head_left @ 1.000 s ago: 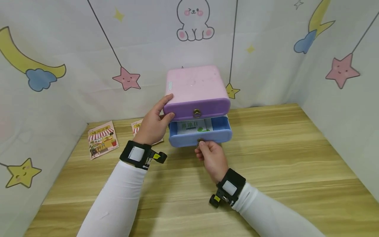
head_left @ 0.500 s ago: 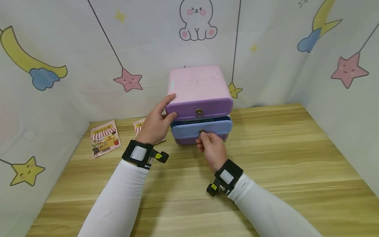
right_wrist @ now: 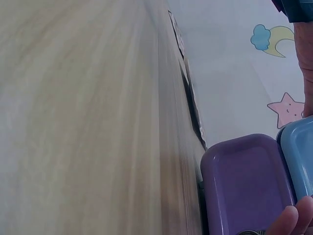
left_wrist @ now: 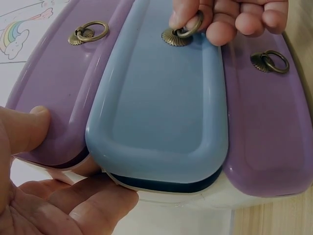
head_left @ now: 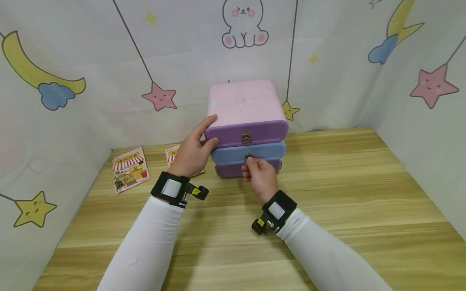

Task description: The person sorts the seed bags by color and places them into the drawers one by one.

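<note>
A small three-drawer cabinet (head_left: 244, 101) with a pink top stands against the back wall. Its top drawer (head_left: 225, 135) and bottom drawer (head_left: 226, 170) are purple, the middle drawer (head_left: 227, 156) blue. My left hand (head_left: 191, 155) grips the cabinet's left side, thumb on the top drawer's front and fingers along the side wall. With thumb and fingertips, my right hand (head_left: 263, 180) pinches the brass ring pull (left_wrist: 176, 37) of the blue drawer. In the left wrist view a thin dark gap shows behind the blue front. Whatever lies inside the drawers is hidden.
A pink printed packet (head_left: 131, 169) lies on the wooden table (head_left: 327, 210) at the left. Another packet (head_left: 171, 153) is partly covered by my left hand. White cloth walls (head_left: 327, 97) with cartoon prints enclose the back and sides.
The blue drawer, pulled out with a green-and-white packet visible inside, has slid back into the cabinet, my right hand moving in with its ring. My left hand has kept its hold.
</note>
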The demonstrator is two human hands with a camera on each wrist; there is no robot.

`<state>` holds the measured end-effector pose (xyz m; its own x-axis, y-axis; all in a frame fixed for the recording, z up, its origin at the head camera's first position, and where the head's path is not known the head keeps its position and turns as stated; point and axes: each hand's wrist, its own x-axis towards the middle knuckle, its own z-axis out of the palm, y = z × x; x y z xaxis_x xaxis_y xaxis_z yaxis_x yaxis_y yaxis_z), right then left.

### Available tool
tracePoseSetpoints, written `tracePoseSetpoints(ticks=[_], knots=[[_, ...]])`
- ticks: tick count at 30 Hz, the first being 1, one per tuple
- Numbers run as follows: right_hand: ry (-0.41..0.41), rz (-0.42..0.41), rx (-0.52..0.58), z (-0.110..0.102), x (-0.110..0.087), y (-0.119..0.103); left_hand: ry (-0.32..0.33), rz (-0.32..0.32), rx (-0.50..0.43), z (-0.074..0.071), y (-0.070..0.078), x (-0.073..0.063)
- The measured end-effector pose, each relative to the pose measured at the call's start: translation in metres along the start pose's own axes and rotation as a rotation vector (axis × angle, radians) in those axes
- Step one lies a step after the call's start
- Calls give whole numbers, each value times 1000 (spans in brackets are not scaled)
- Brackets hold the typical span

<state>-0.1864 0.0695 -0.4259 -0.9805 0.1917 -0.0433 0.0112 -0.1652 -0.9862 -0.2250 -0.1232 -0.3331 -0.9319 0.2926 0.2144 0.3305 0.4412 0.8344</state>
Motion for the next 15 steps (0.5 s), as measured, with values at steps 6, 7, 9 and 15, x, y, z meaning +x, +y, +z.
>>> tracePoseSetpoints(ticks=[6,7,9,15], knots=[[9,5,-11,1,2,1,3,-1,-3,0,0,0],[9,6,-12,1,2,1,4,-2,-1,0,-1,0],[10,7,-12,1,2,1,4,-2,1,-1,-1,1],[17,10,-18,1,2,0,3,1,-5,0,-2,0]])
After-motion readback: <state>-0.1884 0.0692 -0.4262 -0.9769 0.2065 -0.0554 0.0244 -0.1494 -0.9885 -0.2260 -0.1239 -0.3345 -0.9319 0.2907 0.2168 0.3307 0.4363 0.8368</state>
